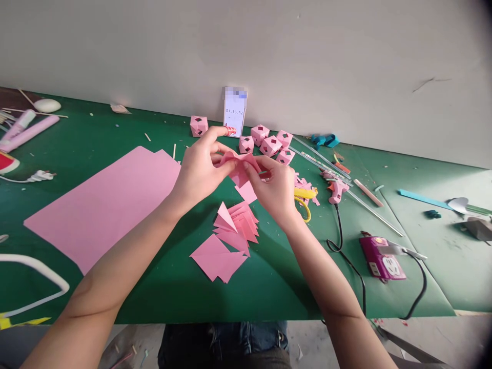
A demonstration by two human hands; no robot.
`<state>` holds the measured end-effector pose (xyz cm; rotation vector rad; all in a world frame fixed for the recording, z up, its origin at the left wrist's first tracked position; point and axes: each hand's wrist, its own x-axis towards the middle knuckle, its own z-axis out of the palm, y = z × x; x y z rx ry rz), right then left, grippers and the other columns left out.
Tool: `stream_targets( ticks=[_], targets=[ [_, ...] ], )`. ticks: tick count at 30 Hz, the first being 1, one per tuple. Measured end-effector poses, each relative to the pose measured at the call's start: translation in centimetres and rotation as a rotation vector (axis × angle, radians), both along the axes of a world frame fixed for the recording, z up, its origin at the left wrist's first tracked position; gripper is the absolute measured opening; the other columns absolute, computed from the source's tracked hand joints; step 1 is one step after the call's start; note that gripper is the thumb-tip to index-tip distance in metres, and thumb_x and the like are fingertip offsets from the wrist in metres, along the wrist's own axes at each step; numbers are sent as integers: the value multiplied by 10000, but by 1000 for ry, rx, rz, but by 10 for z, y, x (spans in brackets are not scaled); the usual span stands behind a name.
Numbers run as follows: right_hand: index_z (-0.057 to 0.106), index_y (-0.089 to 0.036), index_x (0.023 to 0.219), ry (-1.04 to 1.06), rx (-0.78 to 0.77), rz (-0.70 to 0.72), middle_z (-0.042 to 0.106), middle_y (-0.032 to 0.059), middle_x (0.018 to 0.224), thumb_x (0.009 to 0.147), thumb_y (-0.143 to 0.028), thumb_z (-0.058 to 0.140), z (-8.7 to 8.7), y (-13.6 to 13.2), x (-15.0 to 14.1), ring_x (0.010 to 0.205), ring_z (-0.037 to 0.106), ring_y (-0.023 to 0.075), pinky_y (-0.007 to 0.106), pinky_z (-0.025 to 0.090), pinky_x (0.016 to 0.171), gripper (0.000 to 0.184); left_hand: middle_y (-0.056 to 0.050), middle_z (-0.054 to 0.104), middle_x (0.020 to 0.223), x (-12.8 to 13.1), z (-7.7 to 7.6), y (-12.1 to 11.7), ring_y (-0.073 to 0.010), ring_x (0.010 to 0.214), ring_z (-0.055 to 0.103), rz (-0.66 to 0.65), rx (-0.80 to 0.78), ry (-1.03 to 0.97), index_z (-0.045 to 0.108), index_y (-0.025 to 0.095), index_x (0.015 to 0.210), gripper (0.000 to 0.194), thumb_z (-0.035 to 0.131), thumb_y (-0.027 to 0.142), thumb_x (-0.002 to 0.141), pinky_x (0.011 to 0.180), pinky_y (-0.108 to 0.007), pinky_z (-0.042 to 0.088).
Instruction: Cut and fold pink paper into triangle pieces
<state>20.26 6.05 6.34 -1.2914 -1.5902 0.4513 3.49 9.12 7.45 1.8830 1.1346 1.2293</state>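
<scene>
Between both hands, above the green table, is a small folded piece of pink paper (240, 175). My left hand (203, 166) pinches its left edge with thumb and fingers, the index finger raised and wearing a red patterned wrap at its tip. At the other edge, the thumb and fingers of my right hand (272, 185) are closed on the same paper. Below them lies a loose pile of pink paper squares (221, 253), one folded to a point. Several finished-looking pink paper polyhedra (270, 146) with dark diamond openings stand behind the hands.
A phone (235, 105) showing a timer leans against the wall. Large pink sheets (107, 200) lie at left. Right of the hands are yellow-handled scissors (305, 193), a pink glue gun (336, 188) with a black cord, clear glue sticks (374, 210) and a purple power strip (378, 256).
</scene>
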Motion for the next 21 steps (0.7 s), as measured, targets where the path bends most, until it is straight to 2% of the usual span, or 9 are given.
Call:
stream_targets(
  ticks=[5,9,13,17,21],
  targets=[
    [705,-197,795,227,-124,113,696,-2,728,917,-364,693,0,5,5,650,621,130,269,484,595,207,-21,775,992,-2,0,3,-198,882,782,-21,-11,-1,582,231,1306,465,727,159,871,765,-317,670],
    [685,-197,783,394,-199,195,660,-7,693,906,-398,722,2,5,7,629,607,125,275,497,594,238,-34,768,1051,-2,3,1,-206,921,769,-29,-19,-15,600,222,1301,476,736,160,849,817,-342,665],
    [671,-193,747,448,-272,197,628,-10,688,892,-421,750,6,3,7,624,589,112,257,503,581,281,-30,776,997,-2,9,-2,-213,933,764,-71,-88,-64,631,201,1274,452,731,147,837,897,-381,649],
    [635,-199,721,461,-285,178,565,-23,669,888,-545,749,6,3,7,614,545,99,229,478,538,401,-34,781,996,-3,14,-3,-217,904,768,-120,-200,-106,650,210,1262,425,712,160,844,834,-371,653],
    [617,-204,723,423,-260,180,543,-29,667,876,-623,739,3,5,8,606,520,99,229,476,535,463,-16,780,928,-9,13,0,-209,856,763,-104,-135,-51,664,240,1277,440,735,186,847,817,-364,651]
  ],
)
